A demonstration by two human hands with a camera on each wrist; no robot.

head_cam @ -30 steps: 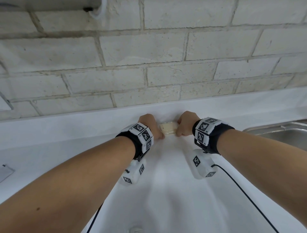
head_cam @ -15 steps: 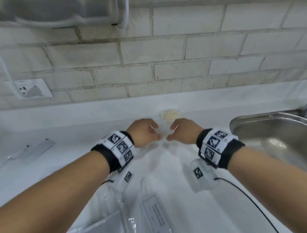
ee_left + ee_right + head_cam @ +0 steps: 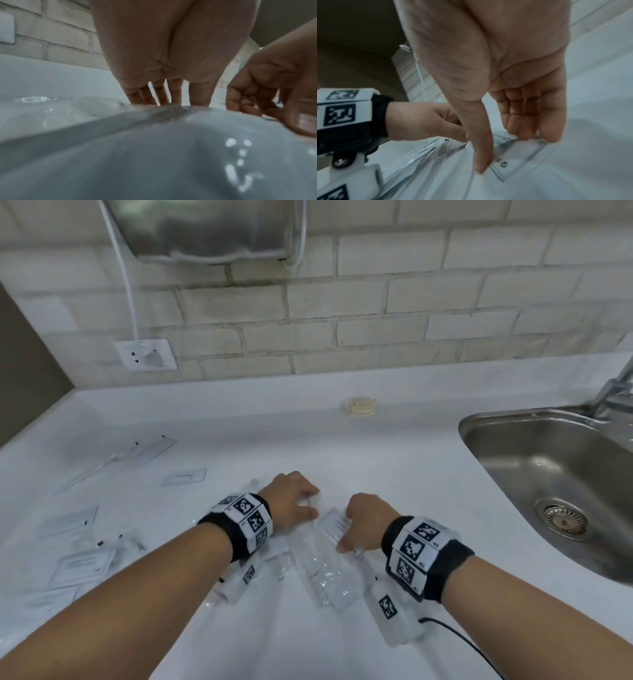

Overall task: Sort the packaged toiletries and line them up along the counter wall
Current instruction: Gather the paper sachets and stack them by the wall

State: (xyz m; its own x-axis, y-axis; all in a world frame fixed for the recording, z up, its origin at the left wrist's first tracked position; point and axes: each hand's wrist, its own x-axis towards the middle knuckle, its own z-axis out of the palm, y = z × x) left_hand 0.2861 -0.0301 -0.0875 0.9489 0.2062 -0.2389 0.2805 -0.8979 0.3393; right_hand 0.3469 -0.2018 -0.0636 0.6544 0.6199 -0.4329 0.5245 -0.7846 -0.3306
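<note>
Though blurred toward the near left edge, countable there on the white counter (image 3: 394, 460): about five flat packets (image 3: 82, 565), loose and well apart from both hands, print too small to read. Farther back on the brick wall (image 3: 376, 302), one socket (image 3: 147, 356) with a plug in it.

Mid-counter, near: two hands over a small heap of wrapped toiletries, at least two pieces overlapping, exact number hard to tell through the glare. Left hand (image 3: 291, 501) at the heap's far end, fingers (image 3: 161, 94) close together and pointing down, tips on the clear packet (image 3: 318, 573); thumb barely seen, so impossible to say whether pinching or only touching. Just right of it, right hand (image 3: 366, 520) on the labelled packet (image 3: 334, 523), thumb (image 3: 481, 155) pressed at the near edge of the label, the other fingers (image 3: 522, 128) bunched and curled onto its far edge, packet pinched between. Label text unreadable.

Far, against the wall: a single small yellowish packet (image 3: 360, 407), well apart from the hands.

At right, one steel sink (image 3: 479, 419), cut off by the frame, with one tap (image 3: 613, 392) only partly visible.
</note>
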